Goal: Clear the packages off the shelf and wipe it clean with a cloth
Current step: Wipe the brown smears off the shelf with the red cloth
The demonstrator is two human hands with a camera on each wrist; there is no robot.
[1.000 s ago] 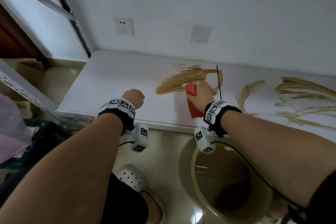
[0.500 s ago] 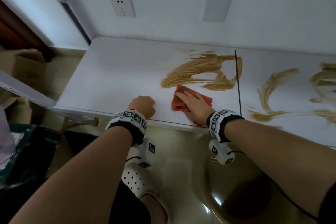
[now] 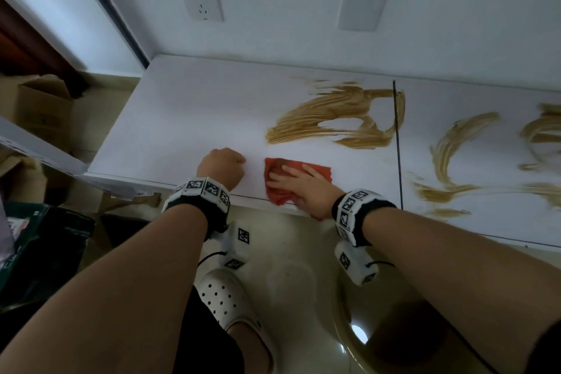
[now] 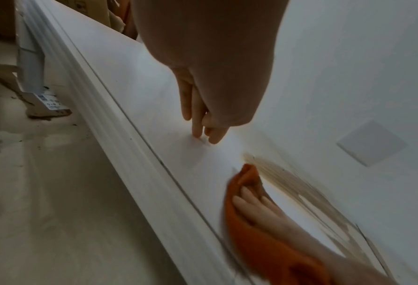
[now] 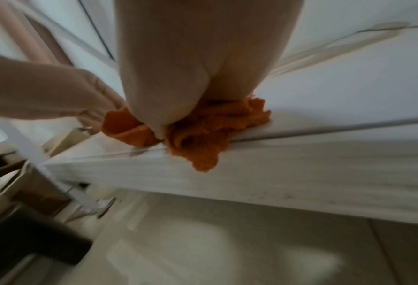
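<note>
The white shelf [image 3: 182, 118] carries no packages, only brown smears [image 3: 328, 118] at its middle and more smears [image 3: 452, 143] to the right. An orange-red cloth [image 3: 318, 169] lies at the shelf's front edge, one corner hanging over it [image 5: 203, 158]. My right hand [image 3: 303, 185] presses flat on the cloth, fingers [image 4: 251, 198] straight. My left hand [image 3: 221, 165] rests just left of the cloth with curled fingers [image 4: 203, 127] touching the bare shelf, holding nothing.
A wall socket [image 3: 202, 1] and a blank plate [image 3: 362, 9] sit above the shelf. A dark seam [image 3: 397, 146] crosses the shelf. Cardboard boxes [image 3: 39, 109] stand at the left, a dark box [image 3: 45, 240] below them. A basin [image 3: 364, 337] is on the floor.
My right hand came back from the brown smear toward the front edge, drew the cloth left toward my left hand, and flattened on it. The left hand stayed put.
</note>
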